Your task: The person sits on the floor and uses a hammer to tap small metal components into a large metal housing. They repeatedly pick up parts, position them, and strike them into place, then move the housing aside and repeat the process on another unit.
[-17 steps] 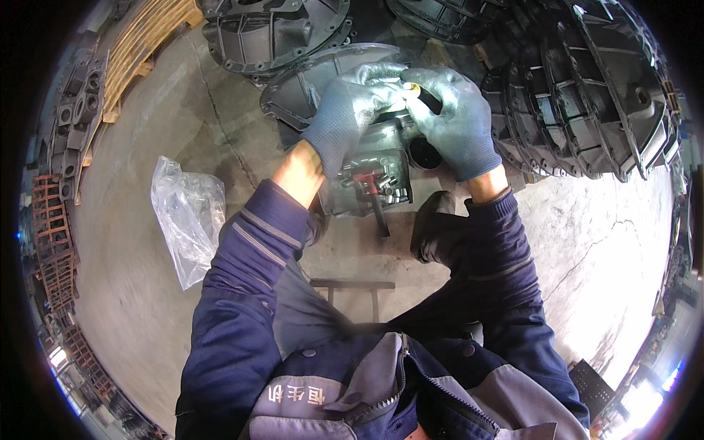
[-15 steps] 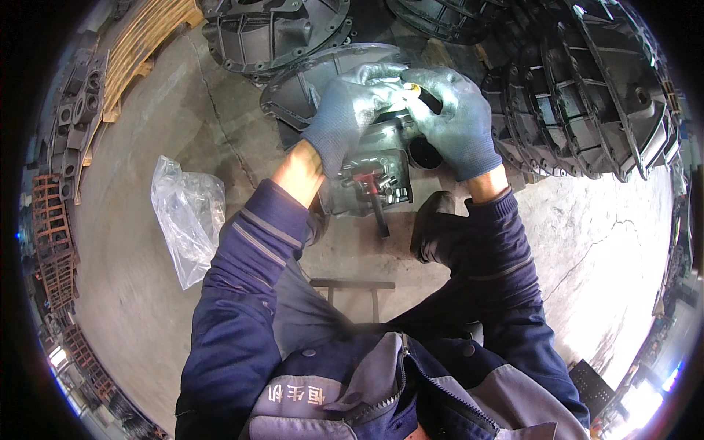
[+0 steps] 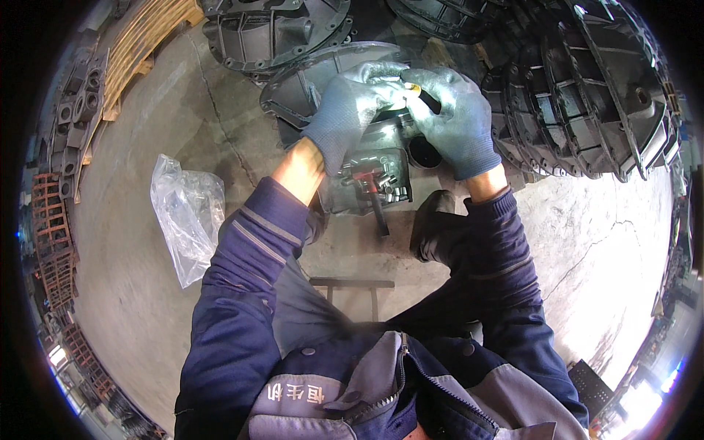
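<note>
My left hand [image 3: 352,106] and my right hand [image 3: 455,121], both in grey-blue coated gloves, meet in front of me with fingertips together. Between them they pinch a small thing with a yellow bit [image 3: 415,89] showing; the gloves hide most of it, so its kind is unclear. Below the hands a clear plastic tray [image 3: 341,202] holds several short shiny metal cylinders [image 3: 396,194]. A hammer-like tool [image 3: 375,205] with a reddish part lies across it, its dark handle jutting over the near edge. Beside the tray stands a round black cup [image 3: 424,152].
A large grey metal casting [image 3: 293,84] lies just beyond my hands, with another ribbed casting [image 3: 275,37] behind it. More ribbed castings [image 3: 579,95] stand at the right. A crumpled clear plastic bag [image 3: 187,220] lies on the floor at left, and a wooden pallet [image 3: 143,51] farther off.
</note>
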Demonstrator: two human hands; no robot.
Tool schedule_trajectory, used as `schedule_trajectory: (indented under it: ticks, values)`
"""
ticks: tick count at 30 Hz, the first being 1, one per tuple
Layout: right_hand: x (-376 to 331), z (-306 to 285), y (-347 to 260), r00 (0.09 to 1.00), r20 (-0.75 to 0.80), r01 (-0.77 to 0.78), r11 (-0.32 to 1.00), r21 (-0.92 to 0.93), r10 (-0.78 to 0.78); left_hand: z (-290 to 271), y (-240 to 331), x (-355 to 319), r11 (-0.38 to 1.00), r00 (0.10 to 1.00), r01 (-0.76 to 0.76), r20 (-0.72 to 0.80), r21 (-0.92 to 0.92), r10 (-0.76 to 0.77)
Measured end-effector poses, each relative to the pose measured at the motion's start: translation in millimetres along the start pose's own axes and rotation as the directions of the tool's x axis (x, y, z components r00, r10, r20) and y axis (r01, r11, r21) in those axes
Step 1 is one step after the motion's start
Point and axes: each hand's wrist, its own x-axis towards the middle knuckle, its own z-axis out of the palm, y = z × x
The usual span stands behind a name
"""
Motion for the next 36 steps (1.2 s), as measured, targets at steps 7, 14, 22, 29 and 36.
schedule_trajectory:
  ticks: [7,14,22,29,36]
  values:
    - [-4,6,7,0.999,-0.02,0.039,0.999,-0.003,-0.039,-10,-14,4,0.857,0.955,-0.295,0.17,0.423,0.245]
    - [3,-6,0,0.996,-0.027,0.082,0.992,0.092,-0.079,3,-12,8,0.98,0.99,0.086,-0.098,-0.178,-0.104]
    - [6,-10,-12,0.999,-0.017,0.041,0.997,0.066,-0.04,11,1,4,0.99,0.99,0.119,-0.071,-0.069,-0.124]
    - [9,-18,-18,0.998,-0.029,0.049,0.995,0.092,-0.046,16,9,1,0.988,0.982,0.152,-0.111,-0.022,-0.153]
    - [5,-10,-9,0.999,0.012,0.034,0.993,0.115,-0.036,14,7,1,0.979,0.973,0.173,-0.134,-0.111,-0.187]
